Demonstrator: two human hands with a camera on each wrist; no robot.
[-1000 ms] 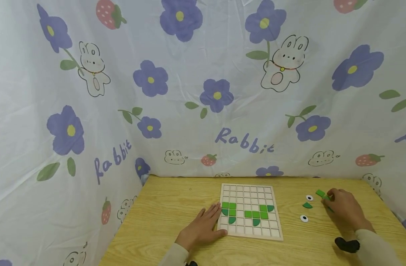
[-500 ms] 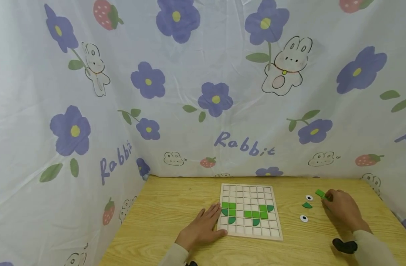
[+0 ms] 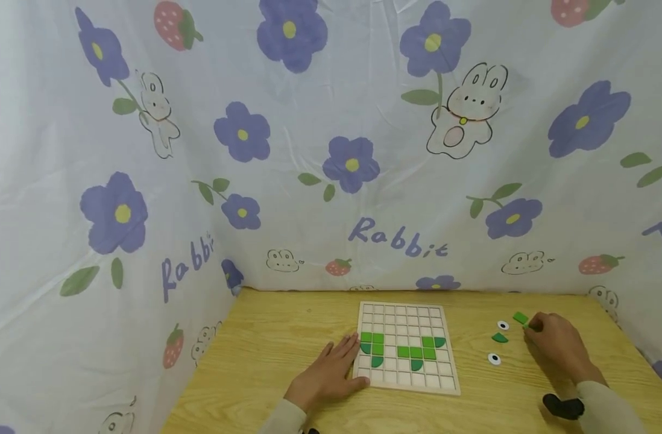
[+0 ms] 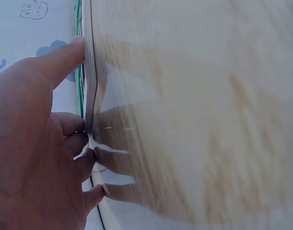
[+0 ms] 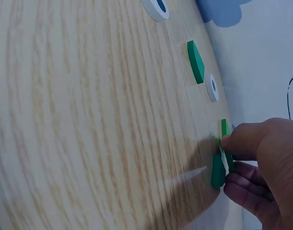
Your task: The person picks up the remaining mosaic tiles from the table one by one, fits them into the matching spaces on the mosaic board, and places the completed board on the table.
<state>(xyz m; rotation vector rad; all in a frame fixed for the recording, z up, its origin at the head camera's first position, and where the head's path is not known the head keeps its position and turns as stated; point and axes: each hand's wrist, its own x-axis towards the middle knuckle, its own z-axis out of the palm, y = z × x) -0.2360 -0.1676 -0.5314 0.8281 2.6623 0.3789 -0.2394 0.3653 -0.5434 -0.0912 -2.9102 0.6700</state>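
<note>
A pale gridded board (image 3: pixel 401 320) lies on the table with bright green square tiles (image 3: pixel 411 352) and dark green quarter-round tiles (image 3: pixel 416 365) in some cells. My left hand (image 3: pixel 331 371) rests along the board's left side, fingers extended and thumb at the near-left corner. To the right of the board, my right hand (image 3: pixel 561 340) pinches a bright green tile (image 5: pixel 230 163) low over the table. Another bright green square (image 3: pixel 520 317) lies just beyond those fingertips. A dark green tile (image 5: pixel 217 171) sits beneath the hand, hidden from the head view.
Between the board and my right hand lie two white discs with black dots, a far one (image 3: pixel 503 325) and a near one (image 3: pixel 494 359). A dark green quarter-round piece (image 3: pixel 500 338) is between them. A printed curtain (image 3: pixel 309 241) hangs behind the wooden table (image 3: pixel 255 337).
My right fingers have drawn together on the bright green tile, and the hand has shifted slightly. The left hand and board stay put.
</note>
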